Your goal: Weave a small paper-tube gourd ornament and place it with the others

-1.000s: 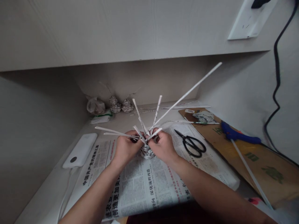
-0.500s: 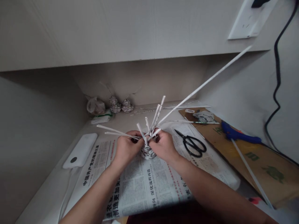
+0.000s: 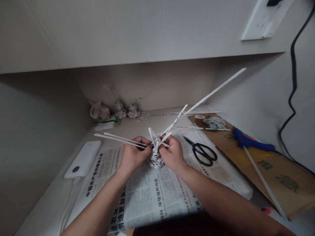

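Observation:
A small round piece woven from rolled newspaper strips [image 3: 156, 161] sits between my hands above the newspaper [image 3: 147, 196]. Several white paper sticks fan out of its top, and one long paper stick [image 3: 214, 92] slants far up to the right. My left hand [image 3: 135, 155] is closed at the piece's left side, pinching paper sticks [image 3: 118, 139] that point left. On the right side my right hand [image 3: 173, 153] is closed around the base of other sticks. The fingertips of both hands are partly hidden behind the piece.
Black scissors [image 3: 203, 152] lie right of my hand. Further right, a blue glue gun [image 3: 251, 141] rests on cardboard [image 3: 273, 173]. A white power bank [image 3: 83, 159] with a cable is at left. Two woven gourd shapes [image 3: 133, 112] and a plastic bag [image 3: 99, 111] stand at the back, below an overhanging panel [image 3: 147, 32].
The long stick's tip has dropped and shifted left. Upright sticks have tilted or folded over to the right, and the left-pointing ones reach further out. Both hands stay at the woven piece.

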Motion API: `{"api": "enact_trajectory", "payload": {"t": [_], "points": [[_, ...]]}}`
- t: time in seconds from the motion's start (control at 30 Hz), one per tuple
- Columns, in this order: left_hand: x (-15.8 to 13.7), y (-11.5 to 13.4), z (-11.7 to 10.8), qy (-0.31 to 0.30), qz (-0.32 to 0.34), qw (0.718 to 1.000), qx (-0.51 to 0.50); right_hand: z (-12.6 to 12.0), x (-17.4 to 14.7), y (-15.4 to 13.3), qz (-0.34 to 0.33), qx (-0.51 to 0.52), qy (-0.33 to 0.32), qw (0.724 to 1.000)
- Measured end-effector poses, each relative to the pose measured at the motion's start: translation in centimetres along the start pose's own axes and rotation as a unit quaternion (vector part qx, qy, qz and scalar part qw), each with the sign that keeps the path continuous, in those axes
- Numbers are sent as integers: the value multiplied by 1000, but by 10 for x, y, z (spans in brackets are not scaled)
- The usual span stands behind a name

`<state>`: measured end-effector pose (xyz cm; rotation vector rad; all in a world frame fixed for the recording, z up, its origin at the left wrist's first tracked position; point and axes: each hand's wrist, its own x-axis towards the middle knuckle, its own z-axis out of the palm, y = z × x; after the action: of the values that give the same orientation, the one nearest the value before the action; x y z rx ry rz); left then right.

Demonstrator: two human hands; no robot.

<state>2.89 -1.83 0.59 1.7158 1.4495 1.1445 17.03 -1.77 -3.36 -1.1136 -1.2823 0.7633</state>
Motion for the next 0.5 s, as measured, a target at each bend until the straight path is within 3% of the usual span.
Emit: {"api": "enact_trajectory", "payload": {"t": [0.17,0.33,0.4,0.5], "points": [[-2,0,1,-13,3,1000,16,-3,5,-3,32,22,0,999],[-3,0,2,-7,16,1000,10,-2,13,-4,168,205,0,964],[-3,1,2,-1,30,1000,11,-2,14,-7,204,217,0,954],[-4,1,2,6,48,999,14,-3,14,-11,186,193,-6,963]]}}
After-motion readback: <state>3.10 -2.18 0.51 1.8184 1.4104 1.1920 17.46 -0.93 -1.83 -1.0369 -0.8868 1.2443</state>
